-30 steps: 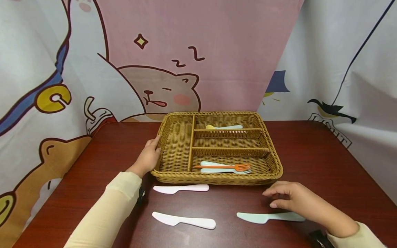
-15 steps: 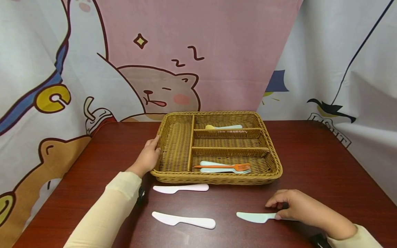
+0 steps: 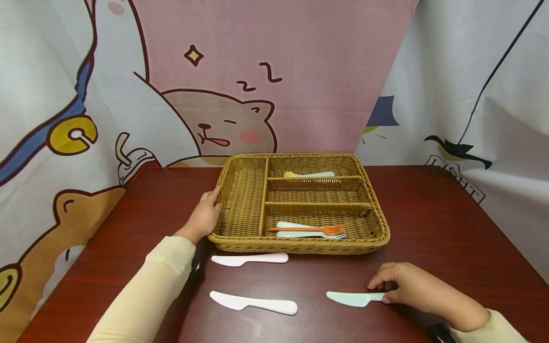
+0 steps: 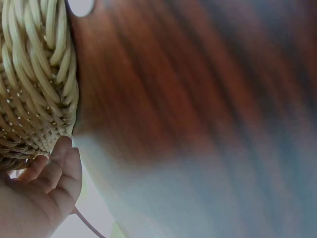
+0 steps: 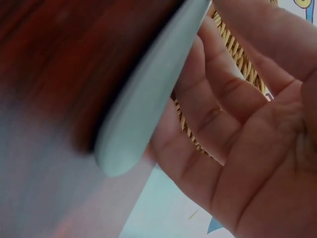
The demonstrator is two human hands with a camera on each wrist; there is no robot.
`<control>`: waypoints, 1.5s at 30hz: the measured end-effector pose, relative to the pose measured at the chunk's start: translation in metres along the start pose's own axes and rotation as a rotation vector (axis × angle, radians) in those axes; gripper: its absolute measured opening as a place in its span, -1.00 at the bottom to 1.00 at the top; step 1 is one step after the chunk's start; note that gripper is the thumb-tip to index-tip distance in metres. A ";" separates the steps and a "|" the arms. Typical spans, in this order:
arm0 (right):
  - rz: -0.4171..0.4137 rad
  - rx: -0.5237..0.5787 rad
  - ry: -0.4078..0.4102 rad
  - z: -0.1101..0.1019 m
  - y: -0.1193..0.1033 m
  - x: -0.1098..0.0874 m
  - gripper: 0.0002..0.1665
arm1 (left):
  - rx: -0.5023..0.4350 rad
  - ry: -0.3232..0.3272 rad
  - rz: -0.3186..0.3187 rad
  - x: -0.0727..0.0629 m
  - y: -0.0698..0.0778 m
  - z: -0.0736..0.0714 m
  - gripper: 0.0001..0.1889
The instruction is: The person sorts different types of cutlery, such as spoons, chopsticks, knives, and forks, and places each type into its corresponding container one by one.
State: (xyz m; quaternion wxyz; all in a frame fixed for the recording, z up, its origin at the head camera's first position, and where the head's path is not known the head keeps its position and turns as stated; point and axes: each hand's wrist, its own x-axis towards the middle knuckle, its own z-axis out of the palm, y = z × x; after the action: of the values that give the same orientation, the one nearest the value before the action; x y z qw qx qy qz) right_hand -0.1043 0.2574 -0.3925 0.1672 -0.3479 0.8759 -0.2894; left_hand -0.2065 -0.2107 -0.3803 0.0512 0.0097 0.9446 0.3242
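Observation:
My right hand (image 3: 413, 286) is on a mint-green table knife (image 3: 353, 298) at the front right, thumb and fingers pinching its handle. The blade points left; the hand hides most of the handle from above. In the right wrist view the rounded handle end (image 5: 121, 144) shows beside the fingers. My left hand (image 3: 201, 216) rests against the left rim of a woven cutlery basket (image 3: 300, 245). Its fingers (image 4: 69, 173) lie loosely along the outer wall in the left wrist view. A pale pink knife (image 3: 250, 259) and a white knife (image 3: 254, 303) lie in front of the basket.
The basket has several compartments. An orange fork (image 3: 309, 229) lies with pale blue cutlery (image 3: 296, 234) in the front one; a yellow-tipped, pale blue piece (image 3: 315, 175) is in the back one. A printed curtain (image 3: 326, 71) hangs behind the dark red table (image 3: 437, 214).
My right hand has come down onto the green knife's handle and its thumb and fingers have closed on it. The left hand and the basket have stayed in place.

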 end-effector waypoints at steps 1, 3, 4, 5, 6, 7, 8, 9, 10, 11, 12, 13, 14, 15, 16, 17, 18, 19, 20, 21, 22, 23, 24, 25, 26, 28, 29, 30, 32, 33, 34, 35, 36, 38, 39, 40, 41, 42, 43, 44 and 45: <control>0.011 -0.010 -0.003 0.000 0.000 0.000 -0.76 | -0.005 -0.002 -0.003 0.000 0.000 0.000 -0.40; 0.030 -0.032 -0.011 0.000 -0.001 0.001 -0.76 | -0.008 -0.004 -0.002 0.000 0.000 0.000 -0.40; 0.034 -0.041 -0.014 0.000 -0.002 0.001 -0.77 | -0.010 -0.005 -0.003 0.000 0.000 0.000 -0.40; 0.031 -0.054 -0.015 0.000 -0.002 0.001 -0.77 | -0.013 -0.005 -0.002 0.000 0.000 0.000 -0.40; 0.023 -0.060 -0.014 0.000 -0.002 0.001 -0.78 | -0.015 -0.005 -0.002 0.000 0.000 0.001 -0.40; 0.010 -0.071 -0.011 0.000 -0.003 0.001 -0.78 | -0.015 -0.004 0.001 0.001 0.000 0.001 -0.40; -0.006 -0.079 -0.008 0.001 -0.003 0.001 -0.78 | -0.013 -0.001 0.002 0.000 0.000 0.001 -0.40; -0.017 -0.084 -0.006 0.001 -0.003 0.002 -0.78 | -0.011 0.001 0.004 0.001 0.000 0.001 -0.40; -0.024 -0.089 -0.006 0.001 -0.003 0.002 -0.78 | -0.011 0.004 0.004 0.000 0.000 0.001 -0.40; -0.031 -0.097 -0.005 0.001 -0.004 0.002 -0.78 | -0.010 0.006 0.006 0.000 0.000 0.001 -0.40; -0.029 -0.100 -0.009 0.001 -0.004 0.002 -0.77 | -0.008 0.008 0.007 0.000 0.000 0.001 -0.40; -0.026 -0.108 -0.012 0.001 -0.005 0.003 -0.76 | -0.008 0.009 0.008 0.001 -0.001 0.001 -0.40; -0.021 -0.113 -0.016 0.001 -0.005 0.003 -0.75 | -0.010 0.009 0.006 0.000 -0.001 0.001 -0.40; -0.015 -0.118 -0.019 0.002 -0.006 0.003 -0.75 | -0.006 0.008 0.007 0.000 -0.001 0.001 -0.40; -0.010 -0.122 -0.023 0.001 -0.006 0.003 -0.74 | -0.007 0.008 0.005 0.000 -0.001 0.001 -0.40; -0.008 -0.125 -0.023 0.002 -0.007 0.003 -0.73 | -0.006 0.008 0.005 0.001 -0.001 0.000 -0.40; -0.006 -0.125 -0.025 0.001 -0.007 0.003 -0.73 | -0.003 0.007 0.004 0.001 -0.001 0.000 -0.40; -0.005 -0.122 -0.026 0.001 -0.008 0.003 -0.72 | -0.001 0.006 0.004 0.001 -0.001 0.000 -0.40; -0.008 -0.119 -0.025 0.001 -0.008 0.003 -0.72 | 0.002 0.006 0.003 0.001 -0.001 0.000 -0.40; -0.011 -0.114 -0.021 0.001 -0.008 0.003 -0.71 | 0.005 0.006 0.004 0.001 -0.001 0.000 -0.40; -0.016 -0.107 -0.020 0.001 -0.008 0.003 -0.70 | 0.005 0.006 0.002 0.001 -0.001 0.000 -0.40; -0.021 -0.100 -0.017 0.001 -0.008 0.002 -0.69 | 0.008 0.006 0.003 0.001 -0.001 0.000 -0.40; -0.028 -0.092 -0.015 0.001 -0.008 0.002 -0.69 | 0.007 0.006 0.004 0.001 -0.001 0.000 -0.41; -0.033 -0.084 -0.013 0.001 -0.008 0.002 -0.68 | 0.008 0.006 0.005 0.002 -0.001 0.000 -0.41; -0.037 -0.076 -0.012 0.001 -0.008 0.003 -0.68 | 0.008 0.006 0.006 0.002 -0.001 0.000 -0.41; -0.034 -0.056 -0.017 0.002 -0.008 0.003 -0.68 | 0.002 0.002 0.002 0.001 -0.001 0.000 -0.41; -0.032 -0.047 -0.019 0.002 -0.008 0.003 -0.68 | 0.000 0.000 0.000 0.001 -0.001 0.001 -0.40; -0.033 -0.041 -0.020 0.002 -0.009 0.003 -0.69 | -0.003 -0.002 -0.002 0.001 -0.001 0.001 -0.40; -0.031 -0.031 -0.020 0.002 -0.009 0.004 -0.69 | -0.009 -0.006 -0.008 0.001 -0.001 0.001 -0.40; -0.032 -0.026 -0.021 0.002 -0.010 0.004 -0.69 | -0.012 -0.008 -0.008 0.001 -0.001 0.001 -0.40; -0.030 -0.020 -0.022 0.001 -0.011 0.004 -0.69 | -0.012 -0.008 -0.009 0.001 -0.001 0.001 -0.40; -0.029 -0.014 -0.025 0.000 -0.012 0.005 -0.70 | -0.013 -0.008 -0.009 0.001 -0.001 0.001 -0.40; -0.024 -0.005 -0.029 -0.001 -0.013 0.005 -0.71 | -0.013 -0.006 -0.008 0.000 -0.001 0.001 -0.40; -0.012 0.016 -0.035 -0.004 -0.016 0.007 -0.73 | -0.012 -0.003 -0.008 0.000 -0.001 0.001 -0.40; -0.005 0.026 -0.034 -0.006 -0.018 0.008 -0.75 | -0.011 -0.002 -0.008 0.000 -0.001 0.001 -0.40; 0.001 0.036 -0.031 -0.007 -0.020 0.009 -0.76 | -0.011 0.000 -0.010 0.000 -0.002 0.001 -0.40; 0.004 0.045 -0.024 -0.009 -0.022 0.010 -0.78 | -0.010 0.001 -0.009 0.000 -0.002 0.001 -0.40; 0.010 0.051 -0.015 -0.011 -0.024 0.011 -0.79 | -0.009 0.001 -0.008 0.000 -0.002 0.001 -0.40; 0.007 0.057 -0.001 -0.013 -0.027 0.012 -0.80 | -0.009 0.000 -0.007 0.000 -0.001 0.001 -0.40; 0.003 0.066 0.014 -0.014 -0.029 0.013 -0.81 | -0.008 0.001 -0.005 0.001 -0.001 0.001 -0.40; -0.002 0.074 0.029 -0.016 -0.032 0.014 -0.82 | -0.008 0.001 -0.004 0.000 -0.001 0.001 -0.41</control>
State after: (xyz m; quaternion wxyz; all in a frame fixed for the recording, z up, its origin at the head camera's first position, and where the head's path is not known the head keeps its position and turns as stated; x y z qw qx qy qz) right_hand -0.1059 0.2348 -0.3618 0.1670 -0.3382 0.8666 -0.3266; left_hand -0.2068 -0.2108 -0.3820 0.0513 0.0076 0.9433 0.3277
